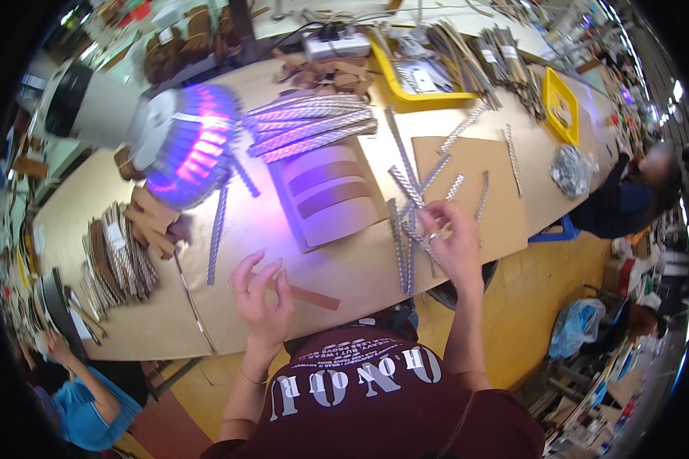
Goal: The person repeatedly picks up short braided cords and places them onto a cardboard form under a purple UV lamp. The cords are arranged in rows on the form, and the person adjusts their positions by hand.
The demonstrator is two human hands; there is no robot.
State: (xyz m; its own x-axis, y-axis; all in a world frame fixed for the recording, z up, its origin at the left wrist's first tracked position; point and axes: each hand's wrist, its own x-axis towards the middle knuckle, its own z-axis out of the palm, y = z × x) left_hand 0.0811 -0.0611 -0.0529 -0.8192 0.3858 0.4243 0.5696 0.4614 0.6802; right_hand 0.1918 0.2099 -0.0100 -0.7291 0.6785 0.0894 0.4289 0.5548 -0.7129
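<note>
My left hand [262,302] hovers over the near edge of the table, fingers curled but apart, with nothing plainly between them. Beside its fingertips is a flat brown leather strip [315,297]; whether they touch it I cannot tell. My right hand [453,241] is closed in a pinch on a silvery braided strip [406,186], above other loose braided strips [411,264]. Part of these strips is hidden under my fingers. Between and beyond my hands, a block banded in beige and brown [328,191] lies on a flat board, beside a brown cardboard sheet [501,191].
A lamp [195,145] glowing violet stands at the left. Bundled braided strips [314,126], leather scraps [337,76] and a yellow tray [429,98] lie farther back. More bundles [115,256] are at the left. A yellow basket [561,107] stands at the right; other people are on both sides.
</note>
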